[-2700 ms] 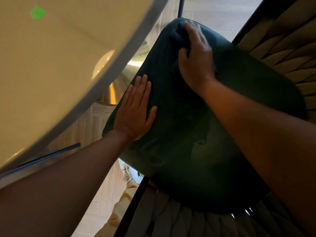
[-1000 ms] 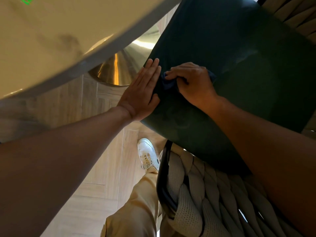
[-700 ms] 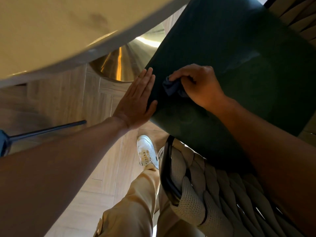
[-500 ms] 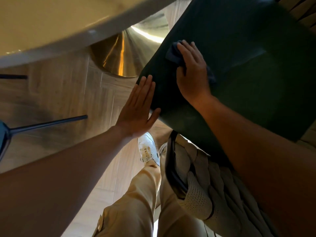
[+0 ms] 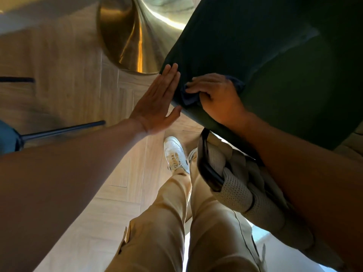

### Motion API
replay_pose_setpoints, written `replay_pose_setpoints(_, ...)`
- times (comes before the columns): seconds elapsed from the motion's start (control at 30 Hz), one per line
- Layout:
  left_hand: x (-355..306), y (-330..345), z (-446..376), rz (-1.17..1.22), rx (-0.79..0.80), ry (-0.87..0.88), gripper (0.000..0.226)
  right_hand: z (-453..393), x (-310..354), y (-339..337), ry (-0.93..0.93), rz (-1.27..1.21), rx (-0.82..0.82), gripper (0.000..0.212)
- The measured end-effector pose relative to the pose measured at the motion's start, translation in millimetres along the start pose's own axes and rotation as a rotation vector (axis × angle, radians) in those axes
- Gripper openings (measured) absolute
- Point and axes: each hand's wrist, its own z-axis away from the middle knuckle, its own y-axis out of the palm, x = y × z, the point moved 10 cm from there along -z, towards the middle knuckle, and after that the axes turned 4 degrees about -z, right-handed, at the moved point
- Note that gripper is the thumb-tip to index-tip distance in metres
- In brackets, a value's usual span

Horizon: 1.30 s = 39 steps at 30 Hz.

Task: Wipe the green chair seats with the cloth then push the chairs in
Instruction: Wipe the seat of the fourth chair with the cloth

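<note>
Wood floor (image 5: 64, 55) under us; green seat (image 5: 275, 65) stretches away up-right, our right hand (image 5: 218, 97) clutching the cloth (image 5: 188, 98) at its near-left edge, left hand (image 5: 157, 103) flat-fingered alongside.

The right hand (image 5: 218, 99) has dragged the cloth (image 5: 188, 98) back from the seat's (image 5: 275, 65) inner part to its edge at 8 o'clock, fingers now curled around it, just beside the flat left hand (image 5: 157, 103).

No text, label, brand, number or sign can be read anywhere in the head view.
</note>
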Motion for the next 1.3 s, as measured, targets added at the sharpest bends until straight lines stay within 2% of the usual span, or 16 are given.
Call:
replay_pose_setpoints(0.17,-13,-6,-10,-0.079,0.021,0.039,0.070,26,13,2,0.021,-0.115,0.223,0.027)
replay_pose_setpoints(0.27,-28,-11,-31,-0.154,-0.010,0.077,0.064,38,-7,-4,0.238,-0.196,0.440,0.034)
replay_pose_setpoints(0.37,-45,-16,-65,-0.197,-0.040,0.105,0.063,39,-28,-31,0.476,-0.390,0.480,0.044)
replay_pose_setpoints(0.47,-68,-17,-108,-0.249,-0.019,0.172,0.064,21,-54,-79,0.625,-0.503,0.303,0.045)
replay_pose_setpoints(0.63,-95,-23,-192,-0.258,0.015,0.192,0.067,-21,-114,-175,0.710,-0.491,-0.233,0.044)
replay_pose_setpoints(0.73,-102,-27,-236,-0.273,-0.002,0.156,0.068,-39,-140,-226,0.629,-0.331,-0.533,0.042)
replay_pose_setpoints(0.8,-106,-31,-261,-0.263,-0.014,0.128,0.068,-47,-151,-246,0.536,-0.209,-0.645,0.040)
replay_pose_setpoints(0.87,-109,-31,-279,-0.273,-0.016,0.098,0.068,-53,-164,-251,0.494,-0.101,-0.640,0.042)
replay_pose_setpoints(0.97,-105,-21,-293,-0.299,0.018,0.047,0.069,-54,-190,-237,0.539,0.019,-0.518,0.056)
replay_pose_setpoints(1.07,-100,-12,-295,-0.311,0.027,0.031,0.070,-55,-202,-219,0.587,0.092,-0.415,0.060)
replay_pose_setpoints(1.17,-100,-11,-294,-0.314,0.009,0.032,0.069,-60,-201,-217,0.591,0.101,-0.462,0.053)
replay_pose_setpoints(1.3,-102,-11,-294,-0.308,0.018,0.030,0.070,-59,-195,-227,0.496,0.078,-0.595,0.039)
